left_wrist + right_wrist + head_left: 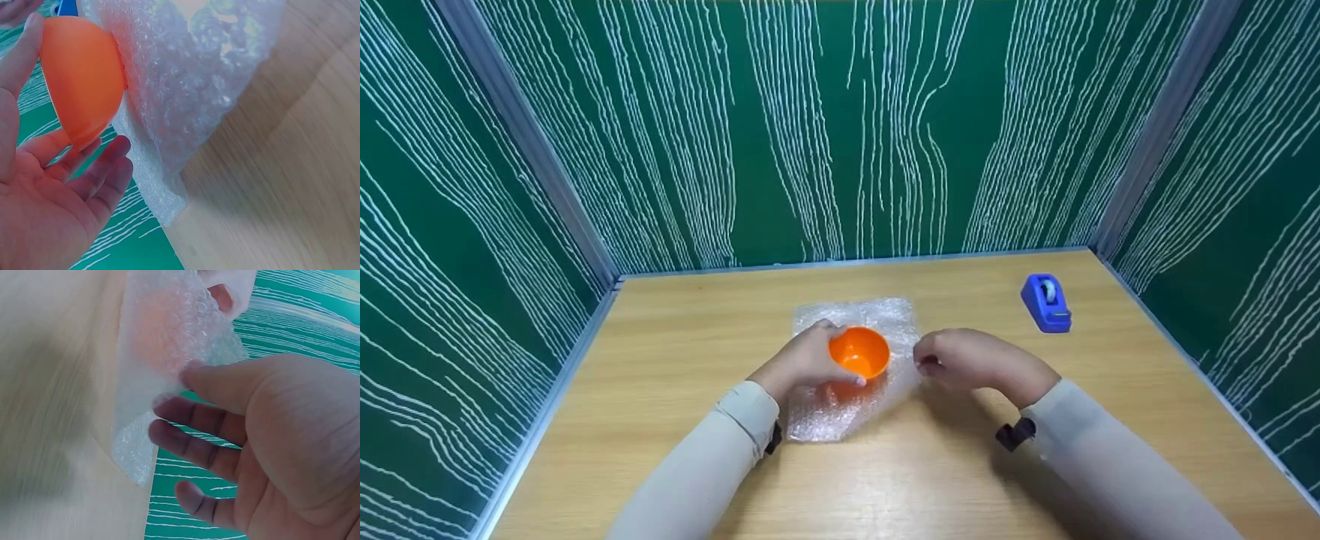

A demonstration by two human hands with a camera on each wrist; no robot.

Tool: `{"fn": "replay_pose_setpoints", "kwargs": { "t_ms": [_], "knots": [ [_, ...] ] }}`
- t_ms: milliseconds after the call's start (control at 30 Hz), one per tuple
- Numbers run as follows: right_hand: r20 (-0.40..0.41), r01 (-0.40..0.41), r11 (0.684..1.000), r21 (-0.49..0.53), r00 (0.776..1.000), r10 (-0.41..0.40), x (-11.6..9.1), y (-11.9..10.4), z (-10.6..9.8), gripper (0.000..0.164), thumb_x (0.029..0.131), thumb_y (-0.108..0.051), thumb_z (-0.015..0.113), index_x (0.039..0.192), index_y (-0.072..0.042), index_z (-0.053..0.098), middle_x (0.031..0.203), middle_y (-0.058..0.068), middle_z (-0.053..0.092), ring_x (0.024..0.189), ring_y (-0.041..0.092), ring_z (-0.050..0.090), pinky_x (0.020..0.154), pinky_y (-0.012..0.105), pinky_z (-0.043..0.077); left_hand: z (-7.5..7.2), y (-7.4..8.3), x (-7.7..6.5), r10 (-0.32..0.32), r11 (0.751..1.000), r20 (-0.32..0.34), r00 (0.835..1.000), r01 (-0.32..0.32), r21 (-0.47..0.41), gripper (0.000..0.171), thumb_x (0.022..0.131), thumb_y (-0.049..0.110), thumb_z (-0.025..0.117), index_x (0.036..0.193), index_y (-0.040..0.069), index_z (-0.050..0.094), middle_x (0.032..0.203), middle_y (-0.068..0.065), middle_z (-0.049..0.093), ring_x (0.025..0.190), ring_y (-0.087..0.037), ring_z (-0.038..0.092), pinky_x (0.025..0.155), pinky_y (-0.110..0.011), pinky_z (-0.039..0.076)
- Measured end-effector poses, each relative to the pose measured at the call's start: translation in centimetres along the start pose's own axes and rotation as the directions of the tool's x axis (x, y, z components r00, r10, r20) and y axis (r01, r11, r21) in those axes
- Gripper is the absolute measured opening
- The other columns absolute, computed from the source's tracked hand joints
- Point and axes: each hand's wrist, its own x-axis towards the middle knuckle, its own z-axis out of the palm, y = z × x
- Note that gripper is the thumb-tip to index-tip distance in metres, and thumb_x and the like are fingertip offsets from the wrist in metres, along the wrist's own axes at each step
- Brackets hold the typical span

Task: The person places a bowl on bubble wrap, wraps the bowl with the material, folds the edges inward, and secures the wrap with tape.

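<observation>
An orange bowl [861, 352] stands on a sheet of bubble wrap [819, 420] in the middle of the table. My left hand [807, 358] holds the bowl at its left side, thumb and fingers spread around the rim. In the left wrist view, the bowl [84, 79] shows its outer side, with the bubble wrap [191, 84] against its base. My right hand [969, 358] pinches the right edge of the wrap and lifts it off the table. Through the raised wrap [135, 444], the right wrist view shows the bowl as an orange blur beyond the right hand [264, 433].
A blue tape dispenser [1045, 304] sits at the back right of the wooden table [682, 337]. Green panels [780, 135] with white wavy lines enclose the table at the back and both sides.
</observation>
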Motion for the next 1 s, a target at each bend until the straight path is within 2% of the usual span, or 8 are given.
{"fn": "replay_pose_setpoints", "kwargs": {
  "t_ms": [167,267,500,567,667,800,900,1000],
  "knots": [
    [-0.089,0.011,1.0,0.004,0.996,-0.011,1.0,-0.3,0.1,0.012,0.108,-0.014,0.079,0.117,-0.019,0.083,0.105,-0.003,0.078,0.094,0.018,0.069,0.103,0.046,0.068,-0.1,-0.2,-0.1,0.009,1.0,-0.005,1.0,-0.009,-0.016,0.091,0.075,0.045,0.107,0.151,0.014,0.067,0.135,-0.005,0.07,0.119,-0.027,0.068,0.113,-0.049,0.061],
    [-0.131,-0.002,1.0,0.011,0.991,0.004,1.8,-0.5,0.3,0.01,0.108,-0.015,0.079,0.117,-0.019,0.082,0.107,-0.002,0.076,0.097,0.018,0.068,0.103,0.045,0.068,-0.2,-0.3,-0.2,0.01,1.0,0.002,1.0,-0.01,-0.003,0.092,0.075,0.047,0.106,0.152,0.015,0.067,0.135,-0.004,0.07,0.119,-0.026,0.068,0.113,-0.048,0.061],
    [-0.178,-0.042,0.998,0.038,0.983,0.048,4.2,-1.3,0.9,0.009,0.11,-0.02,0.076,0.118,-0.017,0.079,0.113,0.003,0.075,0.107,0.026,0.069,0.111,0.049,0.065,-0.7,-0.2,-0.5,-0.024,0.992,-0.008,1.0,0.025,0.127,0.098,0.077,0.055,0.102,0.161,0.021,0.064,0.139,-0.001,0.072,0.12,-0.025,0.067,0.114,-0.048,0.061],
    [-0.179,-0.058,0.997,0.045,0.982,0.066,4.9,-1.4,1.1,0.011,0.11,-0.022,0.076,0.12,-0.018,0.079,0.116,0.004,0.075,0.111,0.027,0.069,0.116,0.051,0.062,-0.8,-0.1,-0.5,-0.036,0.988,0.001,0.999,0.036,0.15,0.096,0.082,0.057,0.098,0.164,0.023,0.061,0.144,-0.002,0.071,0.123,-0.026,0.067,0.117,-0.048,0.06],
    [-0.193,-0.054,0.998,0.024,0.979,0.058,5.7,-1.6,1.5,0.012,0.11,-0.021,0.075,0.121,-0.016,0.079,0.118,0.006,0.076,0.113,0.03,0.07,0.116,0.052,0.062,-1.0,0.1,-0.3,-0.022,0.986,0.026,0.999,0.017,0.166,0.083,0.097,0.054,0.087,0.168,0.021,0.057,0.16,-0.007,0.065,0.133,-0.031,0.066,0.126,-0.05,0.054],
    [-0.219,-0.037,0.999,0.006,0.975,0.037,6.7,-1.7,2.0,0.012,0.11,-0.02,0.075,0.119,-0.013,0.079,0.116,0.008,0.077,0.108,0.03,0.071,0.111,0.051,0.064,-1.2,0.3,0.2,0.032,0.985,0.029,0.999,-0.037,0.169,0.062,0.114,0.046,0.067,0.166,0.013,0.059,0.17,-0.014,0.058,0.152,-0.037,0.059,0.136,-0.053,0.042],
    [-0.223,-0.058,0.998,0.027,0.973,0.062,7.3,-1.7,2.3,0.013,0.11,-0.022,0.075,0.118,-0.014,0.08,0.116,0.007,0.077,0.108,0.029,0.071,0.111,0.051,0.064,-1.2,0.6,0.5,0.038,0.99,0.0,0.999,-0.038,0.132,0.054,0.117,0.043,0.063,0.161,0.011,0.064,0.166,-0.014,0.061,0.154,-0.036,0.059,0.136,-0.053,0.042],
    [-0.225,-0.089,0.995,0.053,0.969,0.099,7.9,-1.7,2.6,0.014,0.11,-0.026,0.076,0.118,-0.015,0.08,0.118,0.006,0.075,0.111,0.029,0.07,0.115,0.051,0.062,-1.0,1.0,0.8,0.023,0.996,-0.024,0.999,-0.021,0.084,0.049,0.116,0.042,0.065,0.156,0.014,0.07,0.155,-0.011,0.065,0.143,-0.033,0.064,0.131,-0.05,0.05]
  ]
}}
